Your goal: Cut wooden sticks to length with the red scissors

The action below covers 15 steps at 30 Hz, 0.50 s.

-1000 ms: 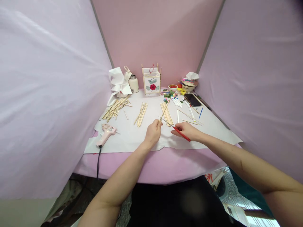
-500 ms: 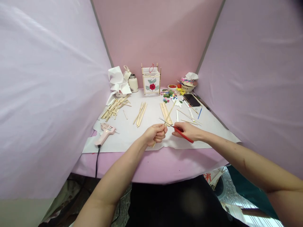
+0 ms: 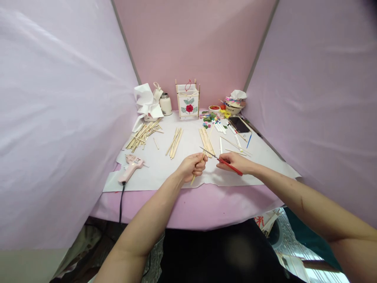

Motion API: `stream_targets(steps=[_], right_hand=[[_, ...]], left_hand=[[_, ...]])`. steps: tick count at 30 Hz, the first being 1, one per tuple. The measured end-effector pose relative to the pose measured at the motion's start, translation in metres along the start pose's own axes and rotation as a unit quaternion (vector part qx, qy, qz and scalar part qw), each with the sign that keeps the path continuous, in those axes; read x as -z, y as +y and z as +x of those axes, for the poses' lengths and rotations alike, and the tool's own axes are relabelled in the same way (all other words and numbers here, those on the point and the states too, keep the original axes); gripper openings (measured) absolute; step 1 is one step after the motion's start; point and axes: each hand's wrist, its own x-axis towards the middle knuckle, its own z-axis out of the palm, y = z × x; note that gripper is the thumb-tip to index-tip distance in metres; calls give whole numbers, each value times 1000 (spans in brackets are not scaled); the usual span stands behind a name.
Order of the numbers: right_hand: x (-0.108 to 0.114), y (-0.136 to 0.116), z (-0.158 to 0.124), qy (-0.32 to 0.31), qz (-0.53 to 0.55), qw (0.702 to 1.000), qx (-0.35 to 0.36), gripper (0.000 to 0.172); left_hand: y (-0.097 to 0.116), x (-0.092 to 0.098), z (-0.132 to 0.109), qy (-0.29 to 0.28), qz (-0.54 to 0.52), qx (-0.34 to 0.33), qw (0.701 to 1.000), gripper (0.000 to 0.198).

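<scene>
My left hand (image 3: 193, 167) is closed around a thin wooden stick (image 3: 193, 180). Its lower end pokes out under my fist, and a short tip shows above my fingers. In my right hand (image 3: 234, 162) is a pair of scissors (image 3: 231, 167) with red handles. The blades point left, almost together, right by the stick's upper tip. Behind my hands lie a row of cut sticks (image 3: 205, 137) and a second small bundle of sticks (image 3: 176, 142). A larger loose pile of sticks (image 3: 141, 135) is at the left.
A pink glue gun (image 3: 131, 168) with a black cord lies at the left. At the back stand a stick-framed lantern (image 3: 188, 103) with a red flower and a cream jar (image 3: 165, 105). Several markers (image 3: 218, 126), a phone (image 3: 239, 124) and a bowl (image 3: 234, 109) are at the right.
The long upper part of the stick that stuck up from my left hand is gone, leaving a short tip. The scissor blades have closed, and my right hand has shifted slightly right.
</scene>
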Motion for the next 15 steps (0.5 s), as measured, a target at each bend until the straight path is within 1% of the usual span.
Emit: stream_targets(steps=[1,2,3,5,6,7,8,9,10,11,13,15], right_hand=[[-1,0,2,10,-12,1000,-12,33],[-3,-1,3,21,-25,999,-25,34],[-5,-2,4,32,-35,998,-36,34],[-9,-4,6,52,-48,996,-57,35],[-12,-5,7,59,-51,995,-65,35],[-14,-6,7,61,-51,994,-70,36],[-15,-7,8,61,-51,994,-74,36],[-16,-7,8,59,-50,994,-76,37],[-16,-8,8,56,-50,994,-73,37],[-16,-8,7,53,-51,995,-68,37],[-13,-9,6,43,-54,996,-50,35],[-9,-11,5,28,-52,998,-30,31]], left_hand=[[-3,-1,2,53,56,-33,996,24],[-6,-2,4,111,122,-71,984,24],[-10,-2,5,169,192,-110,960,23],[-15,-2,8,264,320,-171,894,23],[-17,-1,9,296,365,-189,862,24],[-18,-1,9,317,393,-198,840,25],[-19,0,9,327,406,-202,829,26],[-18,0,9,327,408,-203,828,27],[-17,1,9,316,398,-199,838,28],[-16,0,8,295,377,-191,857,28],[-12,-1,6,230,300,-154,913,27],[-8,-3,3,148,194,-94,965,27]])
